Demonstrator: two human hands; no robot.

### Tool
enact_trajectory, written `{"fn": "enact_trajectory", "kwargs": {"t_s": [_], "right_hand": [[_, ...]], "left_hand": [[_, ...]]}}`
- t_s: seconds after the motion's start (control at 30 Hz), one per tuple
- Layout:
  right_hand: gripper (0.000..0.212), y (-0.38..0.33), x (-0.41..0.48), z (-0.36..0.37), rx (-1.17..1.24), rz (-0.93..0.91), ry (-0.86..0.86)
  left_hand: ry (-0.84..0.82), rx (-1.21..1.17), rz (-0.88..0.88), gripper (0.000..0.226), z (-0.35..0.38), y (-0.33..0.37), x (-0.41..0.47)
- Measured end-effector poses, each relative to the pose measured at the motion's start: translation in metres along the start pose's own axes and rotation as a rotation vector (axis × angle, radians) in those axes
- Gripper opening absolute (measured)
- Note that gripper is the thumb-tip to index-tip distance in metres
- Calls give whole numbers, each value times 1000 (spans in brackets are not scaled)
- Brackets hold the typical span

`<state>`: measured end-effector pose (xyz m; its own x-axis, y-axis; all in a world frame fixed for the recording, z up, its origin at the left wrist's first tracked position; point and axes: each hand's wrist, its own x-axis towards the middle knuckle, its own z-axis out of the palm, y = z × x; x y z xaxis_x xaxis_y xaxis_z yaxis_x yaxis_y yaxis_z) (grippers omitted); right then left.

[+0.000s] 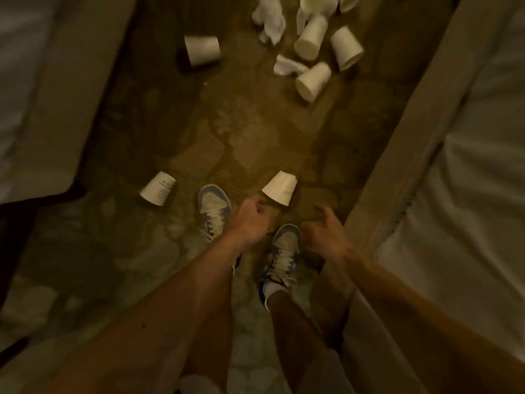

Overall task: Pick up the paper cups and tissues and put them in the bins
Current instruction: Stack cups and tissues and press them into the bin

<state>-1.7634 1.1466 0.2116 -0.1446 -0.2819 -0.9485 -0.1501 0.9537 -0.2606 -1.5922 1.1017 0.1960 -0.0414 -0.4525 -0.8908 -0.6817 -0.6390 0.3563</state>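
Left hand (250, 220) loosely curled, empty, fingertips just short of the nearest cup (279, 187), lying on its side on the floor (247, 132). Pinch its wall gently; it crushes easily. Another cup (157, 188) lies left. Right hand (326, 231) half-open, empty, beside the bed edge (397, 166); aisle narrow.

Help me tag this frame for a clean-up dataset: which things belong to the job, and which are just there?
Job: nearest cup; cup by the left shoe; lone cup; far cluster of cups; tissues; left hand; right hand.

Just there: shoes; beds; carpet.
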Motion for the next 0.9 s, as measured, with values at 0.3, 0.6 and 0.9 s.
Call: {"fn": "enact_trajectory", "kwargs": {"t_s": [0.3, 0.6, 0.9], "right_hand": [[73, 10, 159, 41, 10, -27, 38], [72, 3, 227, 66, 12, 64, 132], [53, -29, 220, 109, -249, -32, 124]], "left_hand": [[-59, -60, 0, 60, 53, -34, 159], [-128, -102, 109, 46, 63, -69, 205], [-197, -112, 143, 29, 15, -106, 165]]}}
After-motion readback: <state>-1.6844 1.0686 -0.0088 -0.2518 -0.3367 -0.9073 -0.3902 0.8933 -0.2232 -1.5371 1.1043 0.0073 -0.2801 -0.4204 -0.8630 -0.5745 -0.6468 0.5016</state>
